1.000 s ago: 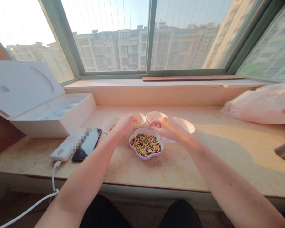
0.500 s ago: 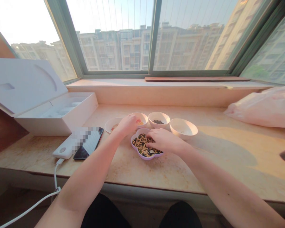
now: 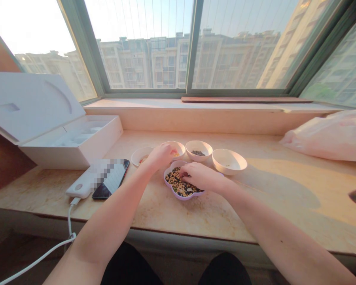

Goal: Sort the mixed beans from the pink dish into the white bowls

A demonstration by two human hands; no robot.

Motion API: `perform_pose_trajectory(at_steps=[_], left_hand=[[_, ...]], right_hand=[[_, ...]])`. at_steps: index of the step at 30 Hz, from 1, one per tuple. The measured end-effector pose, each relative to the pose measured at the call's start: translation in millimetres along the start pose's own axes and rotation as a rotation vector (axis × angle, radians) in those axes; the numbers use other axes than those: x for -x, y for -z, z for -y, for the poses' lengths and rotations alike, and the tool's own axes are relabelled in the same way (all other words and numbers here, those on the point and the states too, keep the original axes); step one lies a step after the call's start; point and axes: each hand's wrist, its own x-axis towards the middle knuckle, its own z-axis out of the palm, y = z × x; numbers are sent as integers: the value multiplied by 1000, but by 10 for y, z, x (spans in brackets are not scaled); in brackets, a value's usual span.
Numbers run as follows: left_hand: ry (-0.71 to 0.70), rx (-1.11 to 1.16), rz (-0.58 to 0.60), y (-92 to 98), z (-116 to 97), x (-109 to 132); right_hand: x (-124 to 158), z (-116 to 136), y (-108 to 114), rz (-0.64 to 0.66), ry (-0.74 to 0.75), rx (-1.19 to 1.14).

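Note:
A lilac bowl with a wavy rim (image 3: 184,197) holds mixed beans (image 3: 176,185), tan, black and some green, plus a pale flat piece. My right hand (image 3: 200,176) dips into these beans from the right, fingers curled and drawn together at the tips; what they pinch is too small to name. Behind that bowl, my left hand (image 3: 162,155) hangs over a white bowl (image 3: 181,147) of yellowish pieces, fingers closed, contents hidden. Left of it stands a white bowl (image 3: 135,159) with reddish bits, partly behind my wrist. To the right are a bowl of dark beans (image 3: 198,153) and a white bowl (image 3: 231,163) containing a few small pieces.
An open white box (image 3: 97,138) stands at the left, with a phone (image 3: 114,184) and a white device with a plugged-in cable (image 3: 78,188) before it. A pale plastic bag (image 3: 329,136) lies at the right. The counter's front edge runs above my knees.
My right hand has shifted slightly left within the lilac bowl, and its fingers have drawn closer together. My left hand stays over the same white bowl.

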Motion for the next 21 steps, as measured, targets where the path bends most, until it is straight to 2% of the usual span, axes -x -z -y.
perform_pose_trajectory(at_steps=[5,11,21], left_hand=[[7,18,-24,-12,3,-4],[9,15,-31,-31,29,-11],[-16,5,-37,-52,55,-36]], right_hand=[[9,-82,19,4,-19,-51],[15,-94,-7,-93,39,-155],[11,-142,-68,-157,116,-248]])
